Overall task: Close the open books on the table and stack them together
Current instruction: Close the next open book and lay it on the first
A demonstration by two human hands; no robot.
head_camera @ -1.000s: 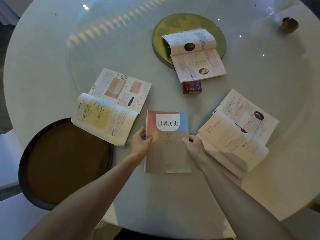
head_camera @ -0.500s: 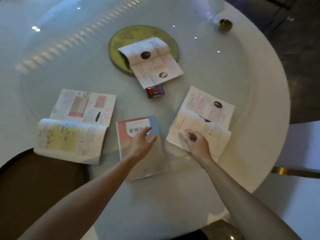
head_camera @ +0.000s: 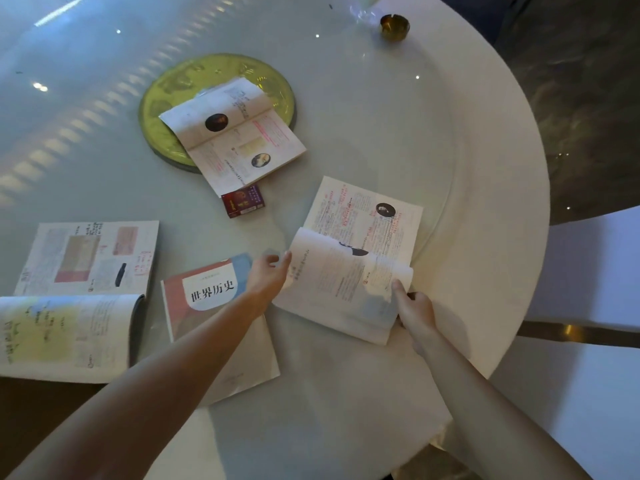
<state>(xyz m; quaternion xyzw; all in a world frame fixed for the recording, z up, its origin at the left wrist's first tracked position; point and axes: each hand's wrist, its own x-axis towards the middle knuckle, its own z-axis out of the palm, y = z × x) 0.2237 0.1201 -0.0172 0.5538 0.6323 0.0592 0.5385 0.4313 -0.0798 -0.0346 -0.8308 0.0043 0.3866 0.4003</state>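
Both hands newly on the right open book (head_camera: 349,271); left hand (head_camera: 268,277) spread, right hand (head_camera: 414,306) gripping its edge.

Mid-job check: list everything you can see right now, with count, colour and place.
Closed book: 1, red, blue and grey cover, near centre.
Open books: 3, white pages; left, on the disc, right.
Disc: 1, yellow-green, table middle.
Small box: 1, dark red, below the far book.
Ashtray: 1, brass, far edge.
Table: 1, white, round.
Left hand: open, at the right book's left edge.
Right hand: gripping that book's near right corner.
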